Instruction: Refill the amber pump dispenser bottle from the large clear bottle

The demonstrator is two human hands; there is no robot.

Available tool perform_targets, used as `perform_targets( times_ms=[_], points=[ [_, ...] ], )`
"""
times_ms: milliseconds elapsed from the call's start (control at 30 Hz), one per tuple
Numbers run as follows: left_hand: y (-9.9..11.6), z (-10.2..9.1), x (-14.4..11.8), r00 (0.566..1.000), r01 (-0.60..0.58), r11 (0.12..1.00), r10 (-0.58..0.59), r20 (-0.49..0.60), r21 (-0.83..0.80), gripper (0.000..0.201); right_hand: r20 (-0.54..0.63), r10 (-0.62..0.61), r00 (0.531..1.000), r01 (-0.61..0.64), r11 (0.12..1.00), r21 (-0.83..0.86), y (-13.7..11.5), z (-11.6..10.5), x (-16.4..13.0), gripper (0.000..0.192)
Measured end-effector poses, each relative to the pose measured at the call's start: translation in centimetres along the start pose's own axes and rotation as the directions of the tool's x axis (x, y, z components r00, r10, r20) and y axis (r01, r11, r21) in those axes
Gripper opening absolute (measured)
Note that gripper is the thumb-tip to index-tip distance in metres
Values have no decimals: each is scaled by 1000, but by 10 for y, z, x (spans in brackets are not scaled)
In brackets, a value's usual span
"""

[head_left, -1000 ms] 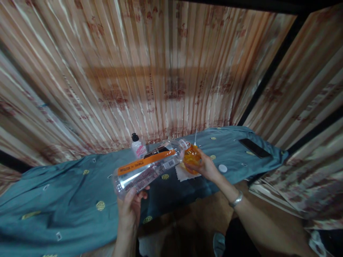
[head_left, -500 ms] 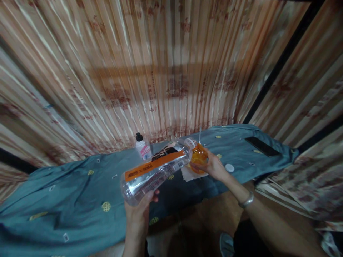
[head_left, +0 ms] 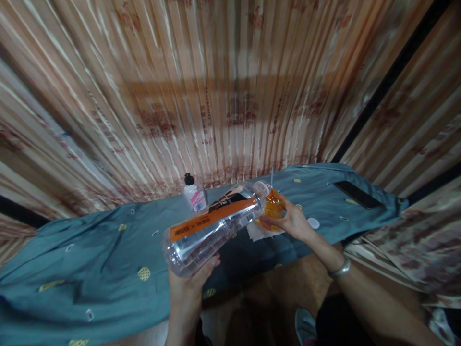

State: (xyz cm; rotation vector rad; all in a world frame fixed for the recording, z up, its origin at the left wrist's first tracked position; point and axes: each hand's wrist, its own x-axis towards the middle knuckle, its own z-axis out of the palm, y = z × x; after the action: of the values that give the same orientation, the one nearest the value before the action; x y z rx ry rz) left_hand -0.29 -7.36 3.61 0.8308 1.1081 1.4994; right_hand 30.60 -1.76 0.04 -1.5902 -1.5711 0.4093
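— Where was the clear plastic bottle [head_left: 214, 226]?

— Above the near edge of the blue-green cloth [head_left: 90, 259], tipped almost flat, its open mouth touching or just over the top of the orange container [head_left: 272, 210]. That slant looked set for its contents to run toward the mouth.

— Who carried it?

— The left hand [head_left: 190, 283] was closed around its base from below, with the orange label facing up.

— And the other hand?

— The right hand [head_left: 293, 222], a metal bracelet [head_left: 340, 269] on its wrist, was wrapped around the orange container from the right side, apparently steadying it over a white paper napkin [head_left: 257, 232]. A thin white stick [head_left: 272, 177] rose just behind it; whether it stood inside, I couldn't tell.

— Anything further out?

— A white cap [head_left: 313, 223] lay just right of that hand, likely the bottle's own. A small white bottle with a black top [head_left: 193, 194] stood by the striped curtain [head_left: 223, 86], and a dark phone [head_left: 356, 194] lay well apart at the right end.
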Motion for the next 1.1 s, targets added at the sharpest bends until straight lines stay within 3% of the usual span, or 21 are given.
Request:
perform_targets(
  times_ms=[300,600,800,1100],
  points=[
    [4,13,-11,998,-53,998,52,-44,-19,45,-7,-14,1000,14,1000,-7,0,-2,-1,77],
    [1,1,-2,995,-103,993,103,-4,50,42,1,4,1000,-4,1000,27,-2,-1,-1,77],
    [1,11,-11,988,-99,994,92,-123,-48,49,8,-2,1000,3,1000,-10,-2,-1,-1,78],
    [-2,5,-5,993,-106,994,103,-64,-37,64,17,-3,1000,3,1000,7,-3,-2,-2,78]
  ],
)
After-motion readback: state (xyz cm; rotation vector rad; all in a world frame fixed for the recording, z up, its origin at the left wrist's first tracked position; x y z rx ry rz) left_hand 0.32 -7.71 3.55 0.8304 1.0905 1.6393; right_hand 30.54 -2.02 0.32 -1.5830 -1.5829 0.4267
